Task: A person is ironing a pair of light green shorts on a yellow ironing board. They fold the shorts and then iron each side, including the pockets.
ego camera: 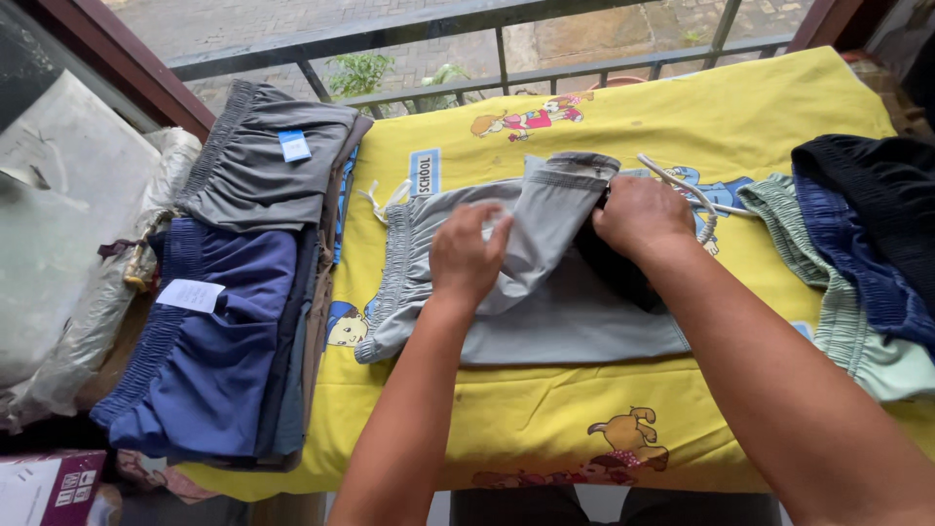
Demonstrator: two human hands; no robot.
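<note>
A pair of grey shorts (pixel 565 312) lies on a yellow cartoon-print cloth (pixel 545 419) that covers the table. One leg of the shorts is folded over the middle. My left hand (pixel 467 255) presses on that folded leg near the elastic waistband. My right hand (pixel 641 216) grips the folded fabric at its right side, over a dark inner lining. A white drawstring (pixel 682 185) trails from the shorts toward the right.
A stack of folded shorts, grey on top at the back (pixel 263 161) and blue in front (pixel 219 351), sits on the left. Green (pixel 828 282), blue and black shorts (pixel 877 205) pile up on the right. A metal railing (pixel 506 49) runs behind; plastic-wrapped bundles (pixel 68 253) lie far left.
</note>
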